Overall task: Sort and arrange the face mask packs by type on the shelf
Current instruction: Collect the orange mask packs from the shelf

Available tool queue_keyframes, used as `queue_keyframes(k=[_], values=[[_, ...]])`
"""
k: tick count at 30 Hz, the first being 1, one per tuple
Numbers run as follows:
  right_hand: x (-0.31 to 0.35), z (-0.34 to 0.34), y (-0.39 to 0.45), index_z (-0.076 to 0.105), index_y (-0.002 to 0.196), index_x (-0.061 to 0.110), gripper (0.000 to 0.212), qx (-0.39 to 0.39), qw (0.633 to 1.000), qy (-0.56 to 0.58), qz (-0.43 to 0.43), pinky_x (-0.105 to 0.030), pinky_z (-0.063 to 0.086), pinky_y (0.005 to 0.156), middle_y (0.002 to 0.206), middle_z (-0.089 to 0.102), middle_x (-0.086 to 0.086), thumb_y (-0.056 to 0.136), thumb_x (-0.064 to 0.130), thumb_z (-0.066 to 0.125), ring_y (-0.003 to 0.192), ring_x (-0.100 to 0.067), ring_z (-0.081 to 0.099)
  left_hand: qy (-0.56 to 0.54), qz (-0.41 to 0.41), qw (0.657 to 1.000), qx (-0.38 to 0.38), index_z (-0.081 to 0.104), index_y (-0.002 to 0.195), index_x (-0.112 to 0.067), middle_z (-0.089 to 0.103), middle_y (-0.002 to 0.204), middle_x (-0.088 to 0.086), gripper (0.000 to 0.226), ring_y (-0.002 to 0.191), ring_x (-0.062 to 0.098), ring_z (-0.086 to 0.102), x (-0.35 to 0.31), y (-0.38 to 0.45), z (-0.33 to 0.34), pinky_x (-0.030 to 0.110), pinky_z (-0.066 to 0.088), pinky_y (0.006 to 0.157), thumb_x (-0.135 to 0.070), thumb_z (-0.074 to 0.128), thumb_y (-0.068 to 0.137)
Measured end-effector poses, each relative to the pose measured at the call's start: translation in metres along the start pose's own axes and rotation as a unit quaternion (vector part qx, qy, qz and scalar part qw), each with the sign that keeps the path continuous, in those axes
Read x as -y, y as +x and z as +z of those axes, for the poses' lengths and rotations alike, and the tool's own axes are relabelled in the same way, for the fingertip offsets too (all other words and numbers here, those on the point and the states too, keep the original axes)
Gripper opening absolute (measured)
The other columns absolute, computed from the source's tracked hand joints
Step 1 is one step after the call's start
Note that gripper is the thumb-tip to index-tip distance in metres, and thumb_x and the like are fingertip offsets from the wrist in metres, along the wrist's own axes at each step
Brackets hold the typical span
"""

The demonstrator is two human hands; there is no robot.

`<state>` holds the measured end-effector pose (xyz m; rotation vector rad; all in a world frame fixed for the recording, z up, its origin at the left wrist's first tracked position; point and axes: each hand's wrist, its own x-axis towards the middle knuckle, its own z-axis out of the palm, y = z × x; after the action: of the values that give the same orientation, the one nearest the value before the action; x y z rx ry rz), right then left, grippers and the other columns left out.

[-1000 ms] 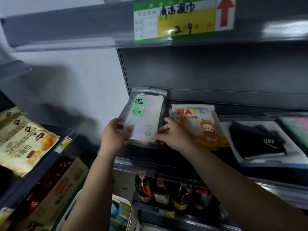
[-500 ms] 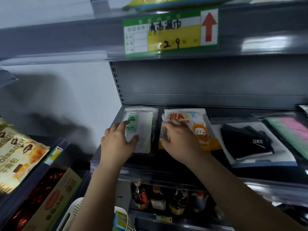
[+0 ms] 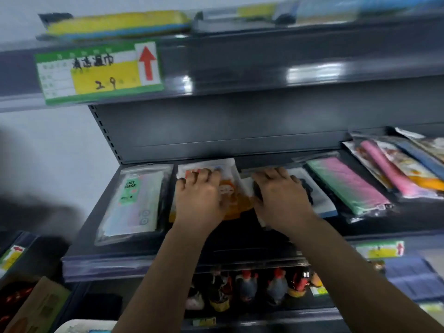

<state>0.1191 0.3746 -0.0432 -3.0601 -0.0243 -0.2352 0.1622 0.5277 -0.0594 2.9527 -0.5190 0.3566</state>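
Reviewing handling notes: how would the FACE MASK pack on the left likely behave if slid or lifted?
The FACE MASK pack looks flat and thin, so probably light and floppy. Its glossy clear sleeve likely slides easily on the shelf. Lying flat, it shouldn't tip or roll.

A pale wall (image 3: 55,145) fills nine o'clock beside dark grey metal shelving (image 3: 240,126); light glares off the upper shelf edge (image 3: 312,73) at one o'clock.
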Motion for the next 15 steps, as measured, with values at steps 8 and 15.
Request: queue_keyframes(k=[8, 15], values=[[-0.093, -0.019, -0.046, 0.043, 0.135, 0.018, 0.050, -0.006, 0.996, -0.011, 0.083, -0.037, 0.036, 0.099, 0.136, 0.047, -0.004, 0.089, 0.035, 0.051, 0.128, -0.027, 0.038, 0.000, 0.063, 0.997, 0.036, 0.028, 0.143, -0.023, 0.038, 0.144, 0.002, 0.056, 0.131, 0.027, 0.033, -0.107, 0.010, 0.004, 0.042, 0.025, 0.107, -0.049, 0.038, 0.094], [-0.180, -0.037, -0.089, 0.041, 0.137, 0.020, 0.051, -0.001, 0.990, -0.037, 0.134, -0.039, 0.033, 0.102, 0.138, 0.044, -0.003, 0.090, 0.038, 0.050, 0.129, -0.027, 0.036, -0.022, 0.117, 0.992, 0.045, 0.026, 0.144, -0.024, 0.040, 0.143, 0.000, 0.058, 0.132, 0.025, 0.033, -0.201, 0.014, 0.009, 0.042, 0.024, 0.106, -0.049, 0.039, 0.094]])
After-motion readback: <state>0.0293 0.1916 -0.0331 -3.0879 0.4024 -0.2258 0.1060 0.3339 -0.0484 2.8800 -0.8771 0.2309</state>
